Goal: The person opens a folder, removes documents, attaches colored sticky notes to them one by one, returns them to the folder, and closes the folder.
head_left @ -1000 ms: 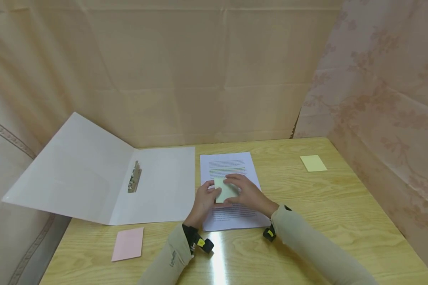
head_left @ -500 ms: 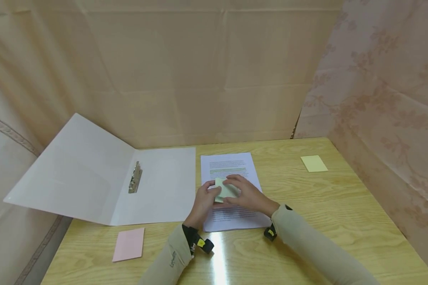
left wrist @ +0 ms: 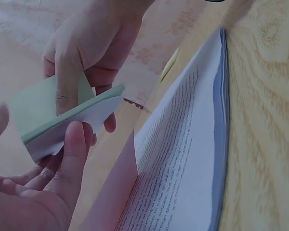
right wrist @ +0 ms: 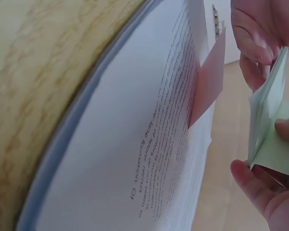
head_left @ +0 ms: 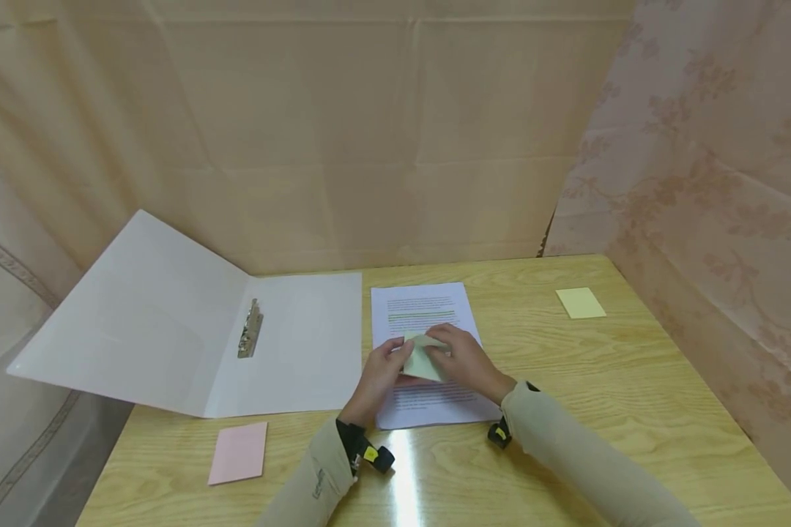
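Over the printed papers (head_left: 428,413), both hands hold a pale green sticky note pad (head_left: 422,366). My left hand (head_left: 376,377) grips its left side, thumb on top and fingers beneath. The right hand (head_left: 469,360) pinches the top sheet, which bends up and away from the rest of the pad; the right wrist view shows the lifted green sheet (right wrist: 282,158) at an angle to the pad. A pink sticky note (right wrist: 209,86) sticks up from the printed page below the hands. Green highlighting marks lines near the page's top.
An open white clip folder (head_left: 303,344) with a metal clip (head_left: 250,329) lies left of the papers, its cover raised. A pink sticky note pad (head_left: 238,452) sits at the front left. Far right on the wooden table (head_left: 639,410) lies a yellow pad (head_left: 580,302).
The top green sheet has been bent up from the pad by the right hand. Both hands have shifted slightly, and the pad has tilted. The folder and other pads stay put.
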Available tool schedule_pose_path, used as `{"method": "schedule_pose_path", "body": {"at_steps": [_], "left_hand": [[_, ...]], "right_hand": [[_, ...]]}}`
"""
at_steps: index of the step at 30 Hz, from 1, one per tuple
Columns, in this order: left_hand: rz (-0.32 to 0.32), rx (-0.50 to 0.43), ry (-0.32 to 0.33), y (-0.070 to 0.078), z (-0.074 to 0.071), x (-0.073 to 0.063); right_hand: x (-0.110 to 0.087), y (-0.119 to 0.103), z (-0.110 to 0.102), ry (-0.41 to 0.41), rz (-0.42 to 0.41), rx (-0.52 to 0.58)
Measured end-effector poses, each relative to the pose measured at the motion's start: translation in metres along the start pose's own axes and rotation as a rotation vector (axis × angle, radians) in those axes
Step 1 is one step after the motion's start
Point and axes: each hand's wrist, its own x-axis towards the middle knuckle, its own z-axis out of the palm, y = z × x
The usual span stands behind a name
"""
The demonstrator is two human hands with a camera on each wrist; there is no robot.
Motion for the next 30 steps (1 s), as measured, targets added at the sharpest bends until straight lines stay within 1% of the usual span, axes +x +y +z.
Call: {"method": "schedule_pose_path", "body": {"at_steps": [2,5,9,12,16,18,21,25,27,30], "left_hand": [[0.004,-0.011,-0.018,-0.002,-0.001,-0.001],[0.017,0.05,0.014,-0.003,-0.001,-0.001],[0.037,0.182,0.093,-0.001,-0.002,-0.002],[0.065,0.284,0.129,0.002,-0.001,-0.003],[0.119,0.42,0.155,0.009,0.002,-0.005],[0.135,0.46,0.163,0.012,0.004,-0.006],[0.123,0.49,0.17,0.015,0.006,-0.008],[0.092,0.512,0.181,0.016,0.007,-0.012],[0.099,0.515,0.183,0.016,0.007,-0.014],[0.107,0.52,0.195,0.016,0.005,-0.017]], "right_hand": [[0.0,-0.001,-0.001,0.008,0.005,-0.003],[0.0,-0.002,-0.001,-0.001,-0.006,-0.005],[0.0,-0.002,-0.001,-0.016,-0.054,0.007],[0.001,0.002,-0.002,-0.007,-0.074,0.028],[0.004,0.006,-0.006,0.025,-0.059,0.075],[0.006,0.007,-0.011,0.037,-0.04,0.106],[0.01,0.006,-0.018,0.026,0.029,0.166],[0.013,0.008,-0.027,-0.022,0.173,0.289],[0.014,0.01,-0.032,-0.043,0.245,0.33],[0.015,0.014,-0.039,-0.032,0.354,0.362]]}}
